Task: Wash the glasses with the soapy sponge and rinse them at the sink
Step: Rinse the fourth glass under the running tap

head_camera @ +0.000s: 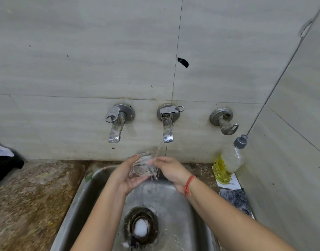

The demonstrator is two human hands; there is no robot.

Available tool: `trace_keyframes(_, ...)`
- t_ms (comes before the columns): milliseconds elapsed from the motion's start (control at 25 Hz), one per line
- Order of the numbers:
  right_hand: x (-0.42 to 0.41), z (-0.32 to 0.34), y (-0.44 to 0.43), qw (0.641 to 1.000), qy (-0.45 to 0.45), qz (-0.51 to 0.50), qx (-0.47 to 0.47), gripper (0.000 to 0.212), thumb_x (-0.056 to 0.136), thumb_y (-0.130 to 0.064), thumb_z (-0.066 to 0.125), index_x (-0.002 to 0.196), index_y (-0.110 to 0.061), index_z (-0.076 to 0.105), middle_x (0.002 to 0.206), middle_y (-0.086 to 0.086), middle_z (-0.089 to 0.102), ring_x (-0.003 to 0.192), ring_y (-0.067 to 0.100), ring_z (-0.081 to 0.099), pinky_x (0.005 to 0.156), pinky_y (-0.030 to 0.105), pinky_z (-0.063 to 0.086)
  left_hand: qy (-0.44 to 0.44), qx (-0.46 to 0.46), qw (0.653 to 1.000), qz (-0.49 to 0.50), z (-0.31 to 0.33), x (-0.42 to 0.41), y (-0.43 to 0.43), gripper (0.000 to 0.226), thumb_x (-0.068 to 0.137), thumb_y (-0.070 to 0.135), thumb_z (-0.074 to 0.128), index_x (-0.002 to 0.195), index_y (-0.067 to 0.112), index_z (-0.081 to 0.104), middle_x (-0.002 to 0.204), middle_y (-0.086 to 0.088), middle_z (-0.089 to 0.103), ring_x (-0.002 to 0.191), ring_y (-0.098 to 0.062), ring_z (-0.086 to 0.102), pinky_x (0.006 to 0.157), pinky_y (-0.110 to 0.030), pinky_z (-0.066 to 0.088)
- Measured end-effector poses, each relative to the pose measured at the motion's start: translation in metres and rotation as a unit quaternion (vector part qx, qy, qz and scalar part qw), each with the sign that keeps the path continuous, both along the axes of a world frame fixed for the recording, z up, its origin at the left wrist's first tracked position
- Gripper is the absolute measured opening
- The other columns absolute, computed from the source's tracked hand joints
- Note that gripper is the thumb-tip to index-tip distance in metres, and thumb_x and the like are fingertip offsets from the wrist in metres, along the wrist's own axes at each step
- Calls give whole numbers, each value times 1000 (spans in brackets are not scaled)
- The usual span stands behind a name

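Rinse step in hand. You hold one glass (pixel 141 165) tilted over the back of the sink (pixel 94 187), just under the middle tap (pixel 167 134). Its stream (pixel 159 147) strikes the glass near the rim and spills off the lower edge into the basin.

Your left hand (pixel 126 176) cups the glass from below and the left, fingers curled round its body. Your right hand (pixel 171 171) is at the glass's right side, fingers bent onto the wall by the rim. Splash blurs whether any reach inside.

No sponge in view. A blob of foam (pixel 141 227) sits on the drain. The soap bottle (pixel 231 158) stands on the worktop (pixel 28 196) at the right corner, well apart from your hands. The left tap (pixel 114 131) looks dry.

Judgement: washing done on this glass, rinse partway. Next move calls for turning the glass under the flow so water reaches every side and the inside. Grip firm; wet glass is slippery. Then tip it out and set it aside. No other glasses visible here.
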State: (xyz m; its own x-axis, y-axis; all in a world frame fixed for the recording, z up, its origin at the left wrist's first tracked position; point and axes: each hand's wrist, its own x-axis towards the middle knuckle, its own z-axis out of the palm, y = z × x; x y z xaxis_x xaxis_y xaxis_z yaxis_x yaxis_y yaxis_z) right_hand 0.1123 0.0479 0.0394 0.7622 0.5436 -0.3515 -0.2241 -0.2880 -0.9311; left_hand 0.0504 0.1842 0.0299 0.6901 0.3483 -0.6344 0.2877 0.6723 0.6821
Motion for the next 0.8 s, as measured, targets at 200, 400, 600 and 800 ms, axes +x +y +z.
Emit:
trace_keyframes(200, -3, -9, -5, 998, -64, -2, 28, 24, 99, -8, 46, 109, -3, 67, 107, 5, 68, 91, 4, 60, 70, 0, 42, 9, -37, 999, -7, -1, 4, -3, 39, 90, 36, 62, 112, 4, 61, 104, -22, 66, 84, -33, 67, 64, -46, 58)
trace_keyframes(400, 1, -12, -12, 993, 10, -77, 92, 25, 100, -10, 44, 105, -5, 67, 82, 2, 73, 78, 8, 67, 75, 12, 48, -54, 71, 995, -54, 3, 10, -24, 30, 95, 33, 55, 119, 16, 55, 106, -12, 67, 102, -27, 63, 100, -41, 46)
trace_keyframes(600, 13, -7, -26, 955, 146, -174, 193, 30, 100, -1, 36, 87, 0, 63, 69, 8, 69, 59, 13, 68, 60, 19, 55, -130, 179, 970, -98, -4, 17, -42, 52, 84, 9, 69, 130, 17, 47, 118, -9, 66, 100, -24, 68, 81, -32, 54)
trace_keyframes(800, 17, 2, -38, 952, 195, -172, 161, 29, 101, -5, 37, 101, 7, 63, 63, 8, 68, 50, 11, 66, 48, 15, 51, -152, 280, 935, -154, -3, 20, -43, 56, 77, 1, 75, 126, 18, 53, 123, 1, 60, 106, -18, 63, 78, -30, 58)
